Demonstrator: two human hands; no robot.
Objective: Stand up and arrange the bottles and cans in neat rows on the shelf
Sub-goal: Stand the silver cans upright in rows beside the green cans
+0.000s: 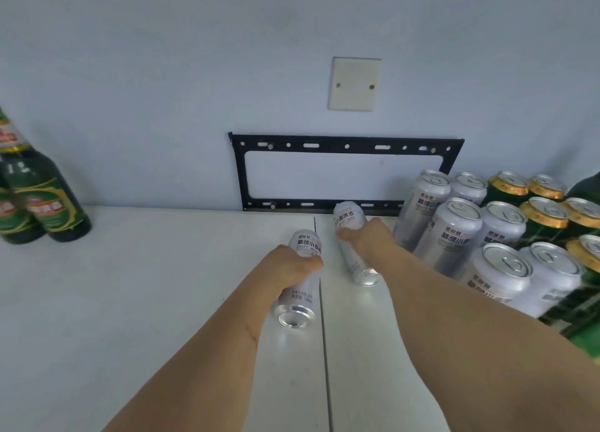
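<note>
Two silver cans lie on their sides on the white shelf [162, 285], both just in front of the black wall bracket [344, 146], either side of the seam in the shelf surface. Left hand [289, 266] — fingers wrapped over the nearer lying can [300, 289], base end toward the camera. Right hand [367, 237] grips the farther lying can [349, 233], which lies directly below the bracket's lower rail.

Done so far, judging by the layout: to the right of the bracket a block of upright silver cans [454, 233] stands in rows, with upright gold-rimmed green cans [545, 217] behind and beside them. Far to the left of the bracket, green bottles [35, 198] stand upright together.

Left to do: both held cans are not yet stood up or added to the silver rows — no other lying items visible. The right edge of the block runs out of frame, so I cannot tell whether the rows are complete there. Task looks mostly finished.
</note>
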